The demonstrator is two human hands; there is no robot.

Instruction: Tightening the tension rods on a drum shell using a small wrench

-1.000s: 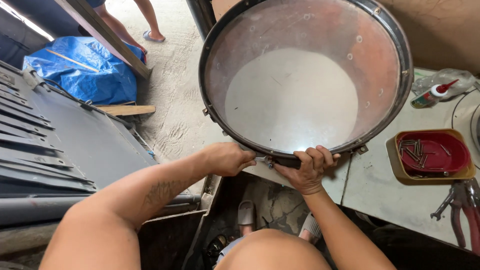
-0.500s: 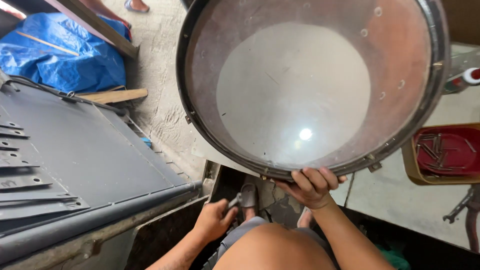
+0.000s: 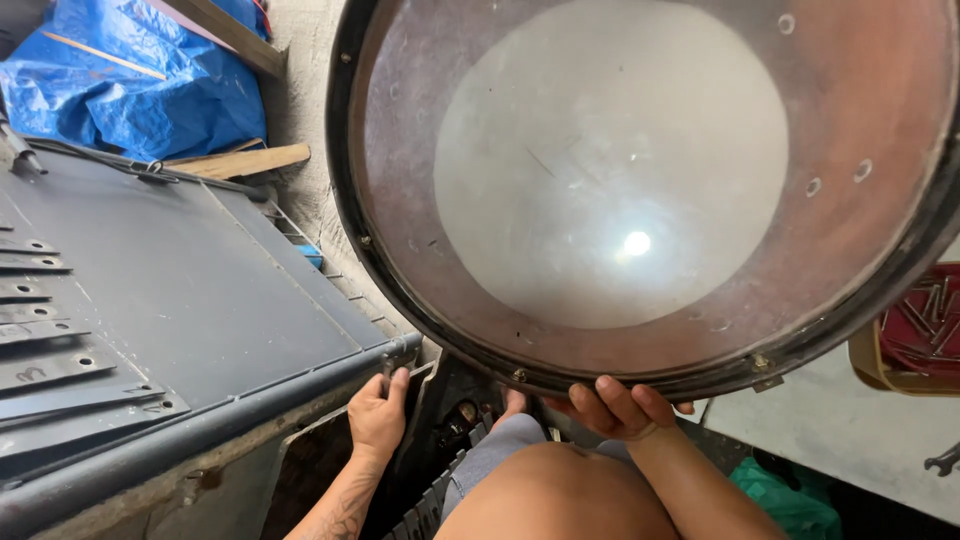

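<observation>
A large round drum shell with a black hoop and reddish-brown inner wall fills the upper right, its pale drumhead facing me. My right hand grips the drum's lower rim from below, fingers curled over the hoop. My left hand is lower down, off the drum, with its fingers at the corner of a dark grey metal panel on the left. My knee shows at the bottom.
Flat grey metal strips with holes lie on the panel. A blue tarp and a wooden board sit at top left. A red tray of metal rods is at the right edge, with green plastic below.
My left hand let go of the drum rim and dropped down to the metal panel's corner. The drum now hangs from my right hand alone and looms closer and larger.
</observation>
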